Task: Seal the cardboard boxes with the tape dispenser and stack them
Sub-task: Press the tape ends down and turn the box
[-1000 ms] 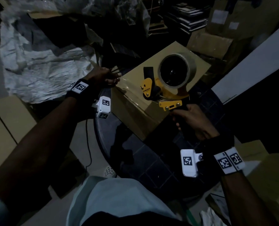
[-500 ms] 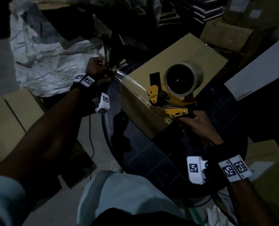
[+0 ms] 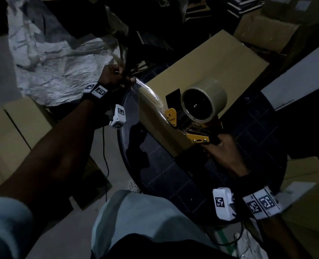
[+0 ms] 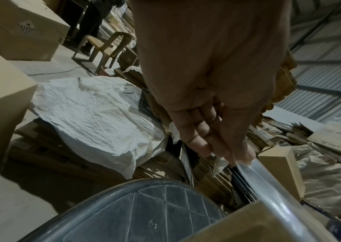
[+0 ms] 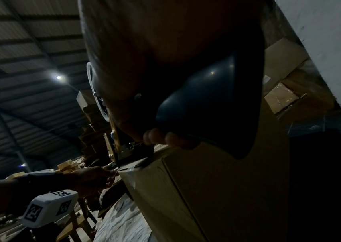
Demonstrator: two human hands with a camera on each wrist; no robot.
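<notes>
A closed brown cardboard box [image 3: 209,66] lies on a dark round table [image 3: 173,176]. My right hand [image 3: 222,152] grips the black handle of a yellow tape dispenser [image 3: 190,118] with its tape roll [image 3: 204,100], held over the box's near edge. A strip of clear tape [image 3: 151,94] runs from the dispenser along the box edge to my left hand [image 3: 115,77], which pinches the strip's free end beyond the box's left corner. In the left wrist view the left hand [image 4: 223,144] holds the taut tape [image 4: 268,193] above the box [image 4: 248,226]. In the right wrist view the right hand [image 5: 165,137] wraps the handle [image 5: 206,106].
A crumpled white sheet [image 3: 57,58] covers a pile to the left. Flat and built cardboard boxes [image 3: 11,126] stand on the floor around the table, with more boxes [image 3: 263,28] behind. A plastic chair [image 4: 105,44] stands further back. My knee [image 3: 145,217] is near the table's front edge.
My left hand has pulled the tape end outward, past the box's left corner, stretching the strip taut. The dispenser has slid toward the box's near right edge with my right hand.
</notes>
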